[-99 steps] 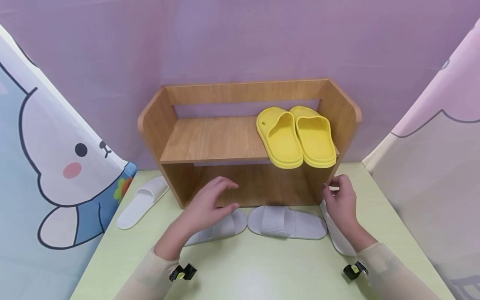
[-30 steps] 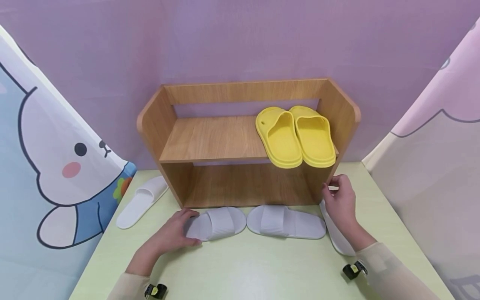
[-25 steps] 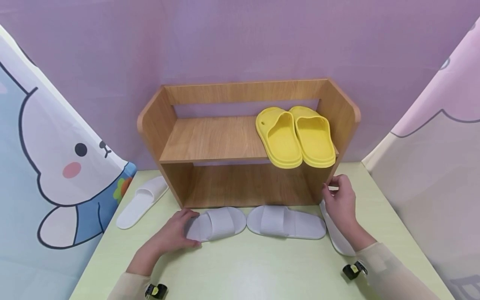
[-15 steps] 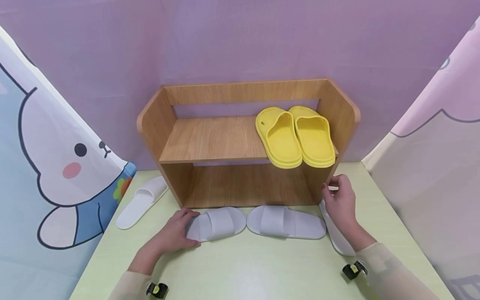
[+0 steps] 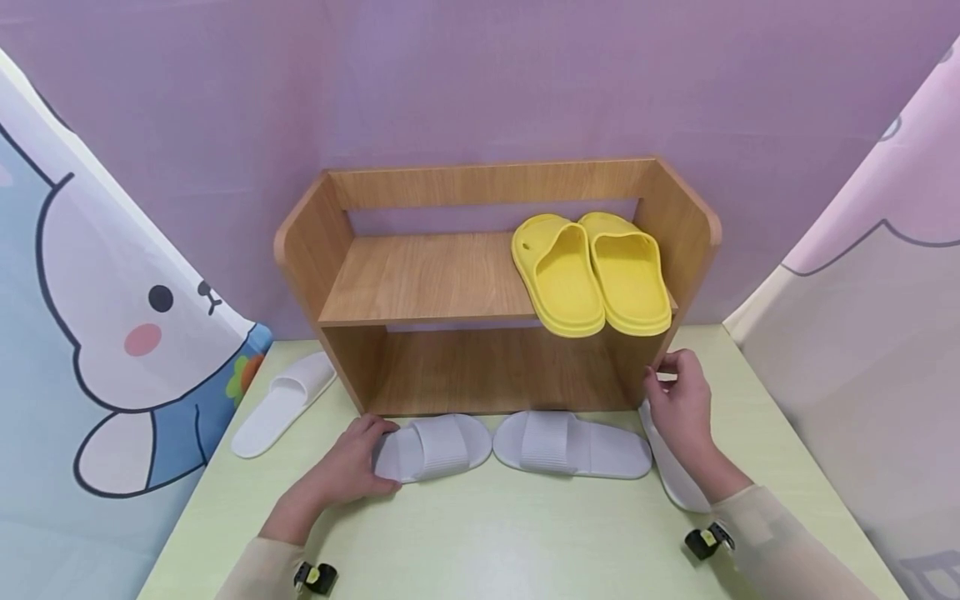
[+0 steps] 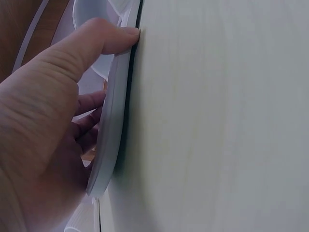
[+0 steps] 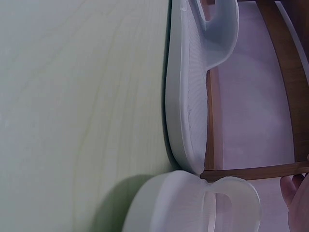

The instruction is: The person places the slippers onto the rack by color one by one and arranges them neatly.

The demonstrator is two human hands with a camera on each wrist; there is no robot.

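In the head view my left hand point(image 5: 345, 467) grips the heel end of a light grey slipper point(image 5: 442, 447), thumb along the near edge and fingers on the far side. The left wrist view shows the thumb pressed to the sole's edge, with the slipper point(image 6: 113, 116) lying on the table. A second grey slipper point(image 5: 558, 443) lies toe to toe with it. My right hand point(image 5: 681, 400) pinches the front edge of the right side panel of a wooden shoe rack point(image 5: 427, 275). Below that hand, a white slipper point(image 5: 678, 475) lies partly hidden.
A pair of yellow clogs point(image 5: 566, 279) stands on the rack's upper shelf at the right, heels jutting over its front edge. Another white slipper point(image 5: 281, 408) lies left of the rack on the pale table point(image 5: 510, 542). Purple cloth point(image 5: 487, 83) hangs behind.
My left hand has come down and left from above the grey slipper to its heel and taken hold of it. During the last second both hands stay almost still.
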